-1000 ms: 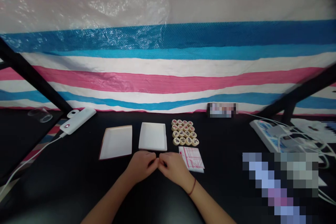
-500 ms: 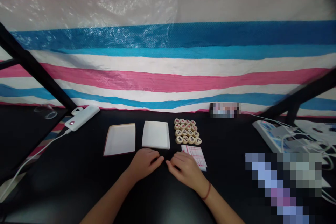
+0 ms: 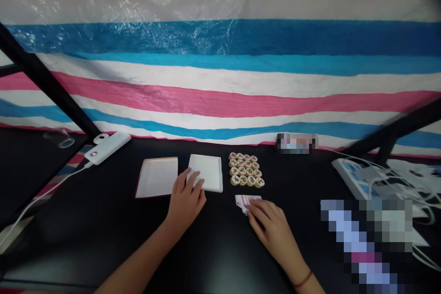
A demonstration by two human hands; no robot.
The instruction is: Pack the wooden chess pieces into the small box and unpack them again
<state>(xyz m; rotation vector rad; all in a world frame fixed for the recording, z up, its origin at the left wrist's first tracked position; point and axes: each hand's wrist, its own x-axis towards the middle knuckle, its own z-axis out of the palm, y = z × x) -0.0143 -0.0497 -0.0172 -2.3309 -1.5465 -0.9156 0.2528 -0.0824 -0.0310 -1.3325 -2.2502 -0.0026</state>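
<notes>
My left hand (image 3: 186, 202) lies at the near left corner of a shallow white box (image 3: 211, 172); its fingers are spread and their tips overlap the box. Just left of it rests a box lid (image 3: 158, 175) with a white inside and a dark red edge. My right hand (image 3: 274, 225) is closed on a folded paper chessboard (image 3: 245, 201), white with red lines; the fingers cover its right part. Behind the paper stand Chinese chess pieces (image 3: 245, 171), in tidy rows, with red characters on the far rows and black ones on the near rows.
A white power bank (image 3: 108, 148) with a cable lies at the left. At the right are a power strip (image 3: 351, 179) and tangled white cables (image 3: 409, 188). A blurred-out object (image 3: 296, 143) stands at the back. Striped plastic sheeting (image 3: 220, 101) hangs behind the black table (image 3: 206, 257).
My hands have moved apart. The left has reached forward to the white box and spread its fingers. The right has shifted right and taken hold of the paper chessboard, which has turned.
</notes>
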